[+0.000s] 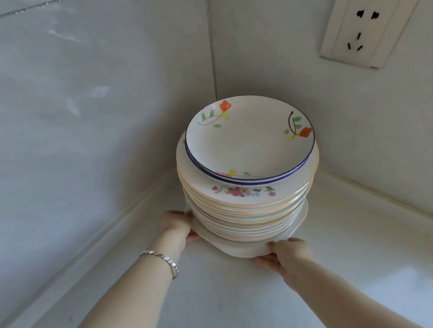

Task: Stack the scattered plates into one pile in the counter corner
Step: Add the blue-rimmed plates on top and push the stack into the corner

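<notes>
Pale worktop point(237, 319) met two grey tiled walls point(54, 105) in a corner. Pile of plates point(252, 212) stood near that corner. Top plate point(246, 141): white, blue rim, orange flowers, sitting off-centre toward the back. Under it a wider flowered plate, then many cream-rimmed ones. Bottom plate point(242, 250): white, squarish, wider than those just above. Left hand point(178, 225) gripped its left edge, fingers curled under the rim. Right hand point(286, 252) gripped its near right corner, thumb on top, fingers beneath. Could not tell whether the pile rested on the worktop or hung just above it. Silver bracelet point(165, 259) on the left wrist. Wall socket point(370, 25) on the right wall, higher than the pile.
</notes>
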### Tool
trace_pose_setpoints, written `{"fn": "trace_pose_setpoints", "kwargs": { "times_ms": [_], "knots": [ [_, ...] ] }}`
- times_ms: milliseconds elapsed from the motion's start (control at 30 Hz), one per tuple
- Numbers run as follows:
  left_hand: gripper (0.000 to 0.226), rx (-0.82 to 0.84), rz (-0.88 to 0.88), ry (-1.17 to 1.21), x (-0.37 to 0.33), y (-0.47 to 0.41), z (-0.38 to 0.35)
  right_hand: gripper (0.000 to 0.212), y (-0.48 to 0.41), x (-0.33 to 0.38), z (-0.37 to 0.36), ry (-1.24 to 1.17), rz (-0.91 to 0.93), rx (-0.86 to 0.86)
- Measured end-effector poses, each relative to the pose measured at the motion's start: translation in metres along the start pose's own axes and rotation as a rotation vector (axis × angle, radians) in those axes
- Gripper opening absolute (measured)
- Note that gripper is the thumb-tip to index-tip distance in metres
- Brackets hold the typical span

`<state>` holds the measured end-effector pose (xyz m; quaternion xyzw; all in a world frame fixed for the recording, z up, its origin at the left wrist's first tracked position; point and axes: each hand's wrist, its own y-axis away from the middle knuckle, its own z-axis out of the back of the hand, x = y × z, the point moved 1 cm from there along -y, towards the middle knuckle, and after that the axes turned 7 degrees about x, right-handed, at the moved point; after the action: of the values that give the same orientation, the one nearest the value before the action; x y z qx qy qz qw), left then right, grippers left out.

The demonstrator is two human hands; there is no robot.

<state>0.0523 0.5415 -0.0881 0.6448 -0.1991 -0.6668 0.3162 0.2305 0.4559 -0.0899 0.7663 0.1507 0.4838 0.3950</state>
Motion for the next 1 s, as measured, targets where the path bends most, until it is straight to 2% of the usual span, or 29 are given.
{"fn": "trace_pose_setpoints", "kwargs": {
  "times_ms": [133,267,467,667,800,1000],
  "knots": [
    [0.019,-0.014,0.008,0.063,-0.005,-0.009,0.004,0.018,0.0,-0.001,-0.009,-0.011,-0.006,-0.024],
    [0.026,0.019,0.034,0.228,0.006,0.0,-0.003,0.022,-0.001,-0.001,-0.011,-0.006,0.005,-0.04],
    [0.022,0.079,0.06,0.174,0.029,0.013,-0.012,0.024,0.003,0.003,-0.011,0.01,-0.008,-0.027],
    [0.026,0.013,0.017,0.171,0.025,0.013,-0.014,0.025,0.003,0.007,-0.013,0.026,-0.014,-0.008],
    [0.019,-0.024,0.011,0.169,0.023,0.011,-0.015,0.014,0.0,0.006,-0.016,0.048,0.0,-0.007],
    [0.019,-0.038,0.007,0.146,0.021,0.007,-0.011,0.016,-0.009,0.006,-0.016,0.067,0.004,0.006]
  ]
}}
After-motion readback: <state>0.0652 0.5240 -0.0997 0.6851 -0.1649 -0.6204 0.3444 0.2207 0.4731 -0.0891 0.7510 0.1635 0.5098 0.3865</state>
